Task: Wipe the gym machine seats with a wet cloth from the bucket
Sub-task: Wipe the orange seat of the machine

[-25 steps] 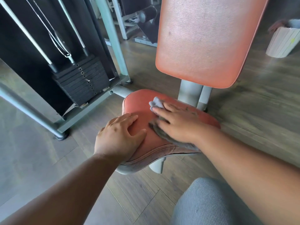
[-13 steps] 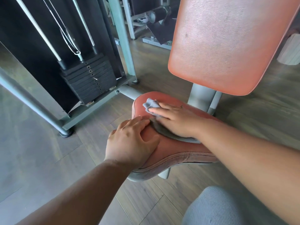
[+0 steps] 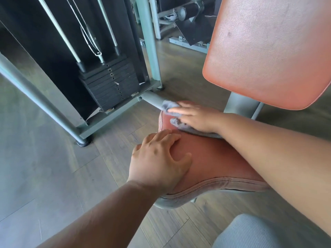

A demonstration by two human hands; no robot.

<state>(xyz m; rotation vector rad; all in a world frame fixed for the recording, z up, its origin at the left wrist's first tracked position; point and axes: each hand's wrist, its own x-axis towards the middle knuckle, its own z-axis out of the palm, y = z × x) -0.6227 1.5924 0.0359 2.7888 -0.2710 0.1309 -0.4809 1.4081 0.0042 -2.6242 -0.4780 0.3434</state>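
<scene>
The orange padded seat [image 3: 215, 163] of a gym machine fills the middle, with its orange backrest [image 3: 268, 54] rising at the upper right. My right hand [image 3: 198, 117] lies flat on a grey cloth [image 3: 170, 107] at the seat's far left corner, pressing it onto the pad; part of the cloth hangs past the edge. My left hand [image 3: 159, 161] rests palm down on the seat's near left side, fingers spread, holding nothing. No bucket is in view.
A black weight stack [image 3: 111, 85] with guide rods and grey frame tubes [image 3: 35, 97] stands to the left on the wood floor. Another machine [image 3: 186, 20] sits behind. My grey-clad knee [image 3: 265, 231] shows at the lower right.
My right hand has slid the cloth away from me toward the seat's far left corner. My view has moved closer and to the left. The left hand stays on the seat.
</scene>
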